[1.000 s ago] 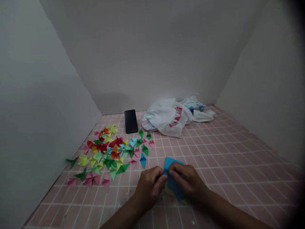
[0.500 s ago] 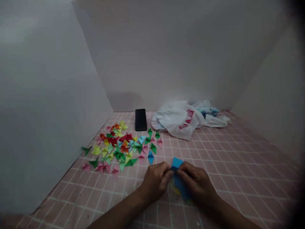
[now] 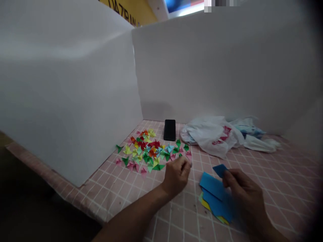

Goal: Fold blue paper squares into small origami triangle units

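Observation:
My right hand pinches a small piece of blue paper between thumb and fingers. Below it on the cloth lies a stack of coloured paper, blue on top with yellow and pale green edges showing; the hand covers its right side. My left hand is closed, its fingers curled together beside the right end of a spread of folded paper cranes in red, green, yellow, pink and light blue. Whatever the left fingers may hold is hidden.
A black phone lies behind the cranes. Crumpled white plastic bags rest against the back panel. At left stands another white panel. The pink checked tablecloth drops over an edge at lower left.
My hands, together on the blue paper before, have come apart. The right keeps a blue piece and the left is near the cranes. The view has turned left, shifting everything right.

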`<state>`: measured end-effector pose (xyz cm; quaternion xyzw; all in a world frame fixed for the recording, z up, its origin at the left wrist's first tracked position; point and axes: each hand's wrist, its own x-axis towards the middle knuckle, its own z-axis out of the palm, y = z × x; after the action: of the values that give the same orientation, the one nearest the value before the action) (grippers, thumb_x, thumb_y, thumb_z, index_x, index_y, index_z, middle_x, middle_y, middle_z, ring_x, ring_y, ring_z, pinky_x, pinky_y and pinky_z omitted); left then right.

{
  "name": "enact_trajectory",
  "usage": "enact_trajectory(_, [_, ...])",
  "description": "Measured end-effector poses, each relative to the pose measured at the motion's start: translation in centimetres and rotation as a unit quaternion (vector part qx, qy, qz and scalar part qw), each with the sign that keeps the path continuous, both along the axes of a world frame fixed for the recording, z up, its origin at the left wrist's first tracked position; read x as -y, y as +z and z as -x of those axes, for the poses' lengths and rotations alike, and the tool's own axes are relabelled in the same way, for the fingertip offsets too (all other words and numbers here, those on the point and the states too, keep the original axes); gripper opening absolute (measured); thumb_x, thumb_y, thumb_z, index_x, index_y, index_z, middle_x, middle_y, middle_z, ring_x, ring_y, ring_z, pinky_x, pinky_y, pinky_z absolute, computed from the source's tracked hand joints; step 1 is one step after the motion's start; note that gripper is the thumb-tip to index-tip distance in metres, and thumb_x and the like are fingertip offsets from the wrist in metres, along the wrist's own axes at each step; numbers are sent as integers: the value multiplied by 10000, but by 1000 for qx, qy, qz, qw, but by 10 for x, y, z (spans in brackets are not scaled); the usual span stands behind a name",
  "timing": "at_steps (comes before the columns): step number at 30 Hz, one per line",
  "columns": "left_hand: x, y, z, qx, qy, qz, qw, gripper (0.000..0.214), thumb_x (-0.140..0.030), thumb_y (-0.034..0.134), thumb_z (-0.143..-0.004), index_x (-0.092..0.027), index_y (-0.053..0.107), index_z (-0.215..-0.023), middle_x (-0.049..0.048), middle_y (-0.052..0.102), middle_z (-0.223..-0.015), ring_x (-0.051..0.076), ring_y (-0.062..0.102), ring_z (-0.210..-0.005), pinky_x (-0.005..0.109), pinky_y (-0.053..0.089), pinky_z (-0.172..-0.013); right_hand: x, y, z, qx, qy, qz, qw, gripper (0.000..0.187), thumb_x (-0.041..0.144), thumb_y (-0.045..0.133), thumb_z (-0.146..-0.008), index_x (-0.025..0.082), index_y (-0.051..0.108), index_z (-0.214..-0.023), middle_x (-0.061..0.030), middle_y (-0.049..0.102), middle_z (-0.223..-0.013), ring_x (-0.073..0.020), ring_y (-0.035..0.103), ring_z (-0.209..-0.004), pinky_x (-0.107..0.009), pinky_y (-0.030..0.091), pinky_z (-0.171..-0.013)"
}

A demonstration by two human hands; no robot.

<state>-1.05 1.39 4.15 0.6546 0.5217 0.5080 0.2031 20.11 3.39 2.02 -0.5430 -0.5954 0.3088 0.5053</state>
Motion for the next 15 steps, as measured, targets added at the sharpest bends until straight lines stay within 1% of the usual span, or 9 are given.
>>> enact_trajectory(2, [-4,18,10,73,48,13,996,273,-353,449,-971,-212,533,-753,-23,509,-611,141,520,-571,256,402,-577,-3,-3,0,-18,19,11,1000,307,462,603,-891,219,574,-705,11,523,-628,-172,505,-600,-281,394,-554])
enact_trajectory(4, [-17,38,21,127,109,35,985,258,-398,463,-967,-199,567,-840,-27,541,-646,134,538,-565,242,425,-564,-4,-5,1,-33,22,13,999,307,459,601,-899,214,580,-715,16,505,-612,-162,475,-571,-276,372,-522])
enact_trajectory(5, [-28,46,27,113,143,46,982,243,-390,457,-969,-190,592,-939,-17,581,-694,138,573,-594,242,452,-589,-3,-6,2,-32,27,4,999,302,453,600,-903,211,583,-723,18,502,-614,-159,473,-571,-275,375,-527])
enact_trajectory(6, [-42,53,33,63,188,62,978,235,-356,451,-970,-186,600,-1037,3,628,-765,147,621,-654,245,478,-632,-3,-6,4,-31,34,-7,999,304,445,595,-909,208,580,-718,18,501,-608,-158,471,-568,-276,377,-531])
enact_trajectory(7, [-58,58,38,-7,246,80,966,247,-328,463,-964,-191,592,-1125,27,673,-874,157,668,-769,251,501,-718,-2,-6,5,-29,41,-16,999,309,436,589,-914,205,575,-709,18,498,-608,-156,473,-570,-276,380,-536])
enact_trajectory(8, [-76,60,43,-35,264,92,960,286,-295,526,-932,-188,583,-1191,65,692,-1010,184,682,-929,274,501,-829,-1,-6,7,-24,47,-21,998,314,428,576,-923,204,570,-704,19,494,-606,-153,471,-566,-273,375,-533])
enact_trajectory(10, [-114,57,51,-67,288,125,947,432,-248,631,-857,-150,554,-1271,164,643,-1243,270,628,-1165,347,459,-975,0,-6,9,-14,71,-32,997,303,408,566,-931,199,578,-711,22,490,-606,-144,463,-552,-267,371,-526])
enact_trajectory(12, [-149,45,54,-87,316,174,929,569,-295,709,-803,-88,529,-1301,268,585,-1318,375,568,-1262,425,449,-1001,-1,-7,10,-7,90,-55,994,295,384,554,-936,194,584,-711,25,484,-603,-136,462,-545,-258,366,-521])
enact_trajectory(15, [-186,22,48,-114,328,217,912,746,-394,765,-752,-92,478,-1371,294,549,-1369,434,531,-1295,482,439,-1021,-2,-11,9,12,120,-94,988,286,336,521,-960,185,599,-729,8,545,-654,-132,513,-578,-249,395,-560])
